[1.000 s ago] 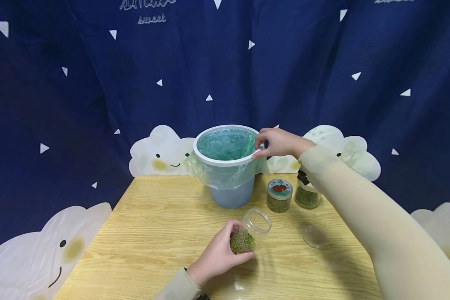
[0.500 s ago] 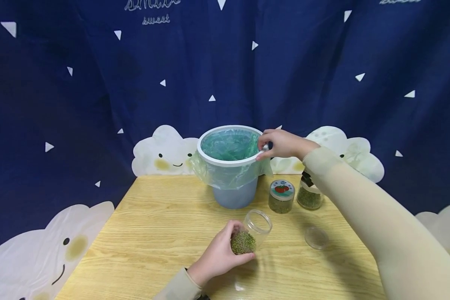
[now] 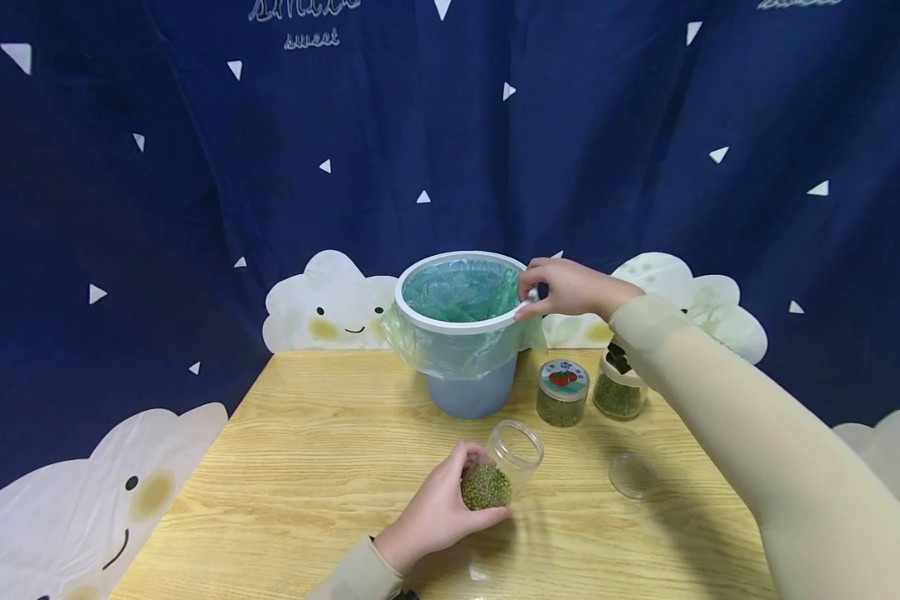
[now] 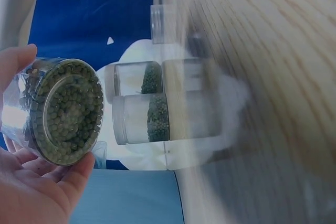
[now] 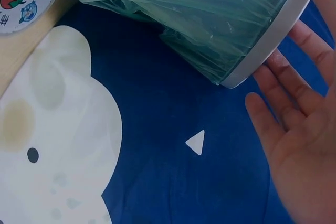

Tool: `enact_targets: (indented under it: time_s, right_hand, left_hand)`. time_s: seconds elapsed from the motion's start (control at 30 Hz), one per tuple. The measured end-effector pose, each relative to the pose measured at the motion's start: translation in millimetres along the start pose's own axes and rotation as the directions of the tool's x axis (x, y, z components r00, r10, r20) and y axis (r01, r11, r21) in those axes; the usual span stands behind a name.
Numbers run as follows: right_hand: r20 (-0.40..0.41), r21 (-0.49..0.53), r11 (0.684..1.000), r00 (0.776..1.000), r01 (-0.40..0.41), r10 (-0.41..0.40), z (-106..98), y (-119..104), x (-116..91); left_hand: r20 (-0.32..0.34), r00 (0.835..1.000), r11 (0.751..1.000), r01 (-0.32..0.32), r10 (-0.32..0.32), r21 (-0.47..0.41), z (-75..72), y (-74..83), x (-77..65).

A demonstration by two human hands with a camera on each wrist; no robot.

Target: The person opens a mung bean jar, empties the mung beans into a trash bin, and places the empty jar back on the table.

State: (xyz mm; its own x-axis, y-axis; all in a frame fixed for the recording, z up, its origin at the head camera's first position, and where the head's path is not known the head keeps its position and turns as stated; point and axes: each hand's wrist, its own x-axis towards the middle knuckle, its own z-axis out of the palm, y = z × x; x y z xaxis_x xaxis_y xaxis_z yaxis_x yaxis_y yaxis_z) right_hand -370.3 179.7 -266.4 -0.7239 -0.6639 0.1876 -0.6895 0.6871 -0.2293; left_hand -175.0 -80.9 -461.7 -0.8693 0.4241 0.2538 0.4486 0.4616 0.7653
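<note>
The desk has a light yellow wood top with wavy lines in it. Behind it hangs a dark blue curtain with small white triangles, the word "sweet", and big white clouds with smiley faces.

Near the back of the desk stands a blue-grey bin with a white rim. A thin green bag lines the inside and folds over the rim, so its edge hangs down around the outside. The right hand holds the bin by the right side of its rim, with the fingers bent over it and the thumb on the near side.

In front of the bin, the left hand grips a clear jar over the desk, with fingers and thumb curled around it. The jar has no lid on and is tilted, its mouth up and to the right. Little round green beans sit in the bottom part.

To the right of the bin, two more jars stand upright, side by side. The tomato jar has a red tomato picture on its lid. The back jar is partly hidden by the sleeve. Both have small green bits low inside. A clear round lid lies on the desk near them.
</note>
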Motion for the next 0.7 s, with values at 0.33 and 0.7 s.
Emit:
enact_targets:
  time_s: [0.33,0.7]
  right_hand:
    - [-0.008,0.006,0.999,0.999,-0.048,0.048,-2.8,-3.7,-1.1]
    - [-0.013,-0.015,0.996,0.996,-0.093,0.093,-2.0,-4.4,-0.9]
  left_hand:
    - [-0.002,1.0,1.0,-0.007,0.007,-0.007,0.4,-2.8,-0.6]
    - [0.009,1.0,1.0,0.004,-0.004,-0.02,-2.3,-3.0,-2.4]
